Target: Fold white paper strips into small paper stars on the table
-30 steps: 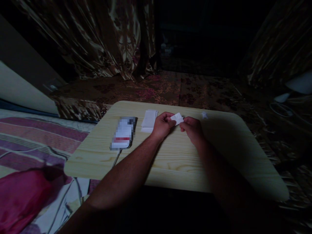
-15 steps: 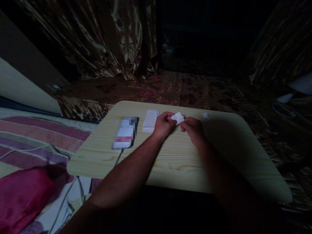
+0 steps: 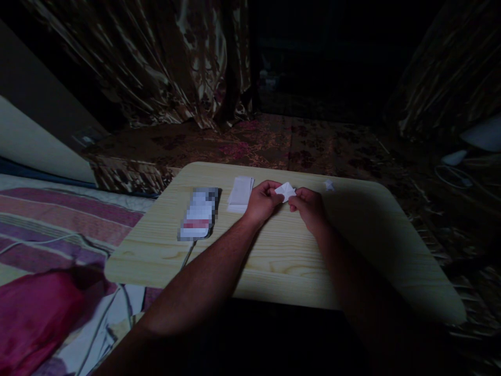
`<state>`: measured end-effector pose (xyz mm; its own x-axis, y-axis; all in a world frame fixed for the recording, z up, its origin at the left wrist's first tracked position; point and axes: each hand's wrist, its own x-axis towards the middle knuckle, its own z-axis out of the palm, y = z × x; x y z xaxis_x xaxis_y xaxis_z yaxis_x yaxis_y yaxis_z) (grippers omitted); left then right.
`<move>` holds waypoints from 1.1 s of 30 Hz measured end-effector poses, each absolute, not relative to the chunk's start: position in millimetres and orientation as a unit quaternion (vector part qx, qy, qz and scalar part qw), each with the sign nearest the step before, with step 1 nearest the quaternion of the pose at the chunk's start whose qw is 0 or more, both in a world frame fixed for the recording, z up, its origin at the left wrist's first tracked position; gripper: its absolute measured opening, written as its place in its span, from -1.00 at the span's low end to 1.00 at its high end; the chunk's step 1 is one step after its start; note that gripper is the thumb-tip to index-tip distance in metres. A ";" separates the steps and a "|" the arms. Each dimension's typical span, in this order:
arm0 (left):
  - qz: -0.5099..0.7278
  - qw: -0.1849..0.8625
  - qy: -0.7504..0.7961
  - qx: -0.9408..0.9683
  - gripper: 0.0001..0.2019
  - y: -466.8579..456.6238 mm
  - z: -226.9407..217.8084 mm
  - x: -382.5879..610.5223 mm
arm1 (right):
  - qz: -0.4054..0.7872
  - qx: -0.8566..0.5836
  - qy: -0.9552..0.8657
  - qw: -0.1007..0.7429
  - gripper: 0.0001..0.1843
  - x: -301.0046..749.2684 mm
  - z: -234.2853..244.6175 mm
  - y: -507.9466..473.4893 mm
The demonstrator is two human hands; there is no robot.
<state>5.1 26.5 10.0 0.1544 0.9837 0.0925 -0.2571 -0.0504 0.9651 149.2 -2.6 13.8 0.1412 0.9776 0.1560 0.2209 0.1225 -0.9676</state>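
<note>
A small piece of folded white paper is held above the table between both hands, its creases showing on top. My left hand pinches its left side, thumb over the near edge. At its right corner, the thumb and fingers of my right hand are closed on the paper. Just left of my left hand lies a stack of white paper sheets. Beyond my right hand rests a small folded white paper shape.
The pale wooden table has rounded corners. On its left lies a phone-like device, blurred out, with a cable attached. A striped bed with a red cloth or bag is at the left. Patterned curtains hang behind.
Both hands keep their grip on the folded paper, with only slight finger movement at its right corner. The whole view has shifted slightly.
</note>
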 end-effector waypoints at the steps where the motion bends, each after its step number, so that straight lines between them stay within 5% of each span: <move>1: 0.532 0.582 0.371 0.491 -0.67 26.4 9.7 5.1 | 0.363 -0.554 -0.544 0.516 -0.89 149.7 13.3 -2.3; 33: 0.501 0.577 0.386 0.516 -0.74 28.5 12.3 0.6 | 0.359 -0.575 -0.582 0.450 -0.90 153.7 16.0 -2.0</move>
<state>0.6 28.5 12.3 0.1997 0.9772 0.0719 -0.1803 -0.0355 0.9830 153.7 -2.0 16.0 0.0645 0.9917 0.1115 0.3470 0.0825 -0.9342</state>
